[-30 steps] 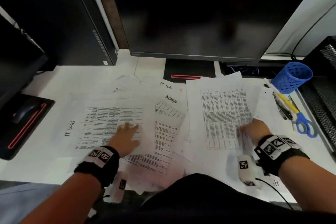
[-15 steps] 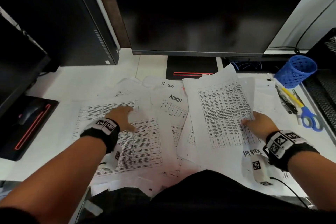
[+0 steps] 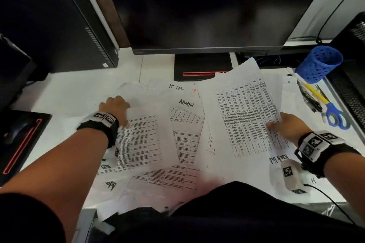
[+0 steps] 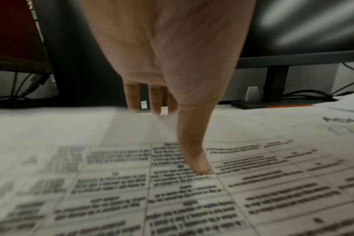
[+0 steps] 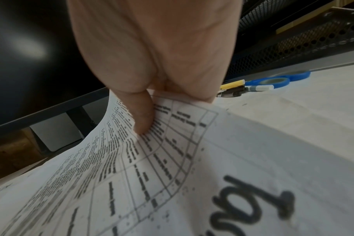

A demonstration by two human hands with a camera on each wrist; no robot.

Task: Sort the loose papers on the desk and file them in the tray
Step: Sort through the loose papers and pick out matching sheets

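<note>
Loose printed papers cover the white desk (image 3: 65,92), among them sheets marked ADMIN (image 3: 186,103) and IT LOG (image 3: 176,87). My right hand (image 3: 274,125) pinches the right edge of a dense table sheet (image 3: 245,116), which is raised and curved; its thumb (image 5: 141,118) lies on top and the fingers are hidden beneath. My left hand (image 3: 116,106) holds the far left corner of another printed sheet (image 3: 146,140). There the thumb (image 4: 198,166) presses on the print and the fingers (image 4: 144,102) reach over the far edge. The black mesh tray (image 3: 353,92) stands at the right.
A blue pen cup (image 3: 318,63) lies tipped by the tray, with pens (image 3: 312,94) and blue scissors (image 3: 335,116) spilled beside it. A monitor (image 3: 207,6) and its stand (image 3: 201,67) close off the back, a computer tower (image 3: 55,17) the back left. A mouse pad (image 3: 19,144) lies left.
My left hand slid away from me to the far edge of its sheet. My right hand took hold of the table sheet and lifted it, so it now curves up off the pile.
</note>
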